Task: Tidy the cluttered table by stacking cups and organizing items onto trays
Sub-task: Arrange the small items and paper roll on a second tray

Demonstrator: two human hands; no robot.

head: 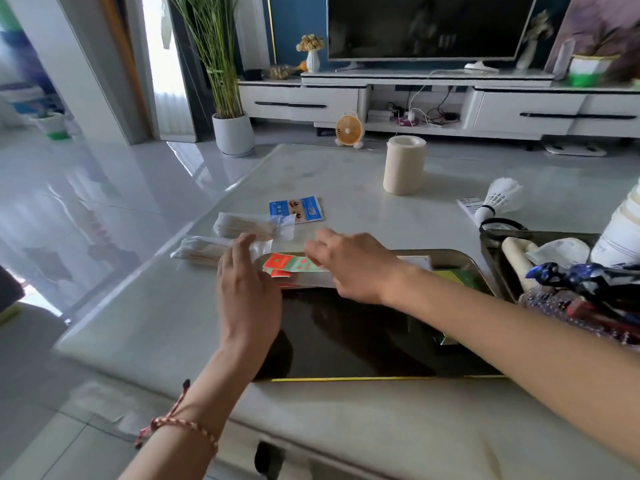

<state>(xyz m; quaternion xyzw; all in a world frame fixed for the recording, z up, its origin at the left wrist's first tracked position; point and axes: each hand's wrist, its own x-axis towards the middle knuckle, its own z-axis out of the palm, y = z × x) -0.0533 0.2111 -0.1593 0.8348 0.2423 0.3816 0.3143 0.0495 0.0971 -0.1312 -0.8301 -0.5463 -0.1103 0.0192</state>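
Observation:
A shiny metal tray lies in front of me on the pale table. Red and green packets lie at its far left corner. My right hand hovers over them, fingers relaxed, holding nothing. My left hand is beside the tray's left edge, fingers straight, near two clear bags of cotton swabs. A blue packet lies just beyond. A stack of beige paper cups stands upside down further back.
A second dark tray at the right holds a white roll, a tissue pack, blue cloth and beads. A shuttlecock and a white bottle are near it. Beyond the table are a TV stand, a small fan and a potted plant.

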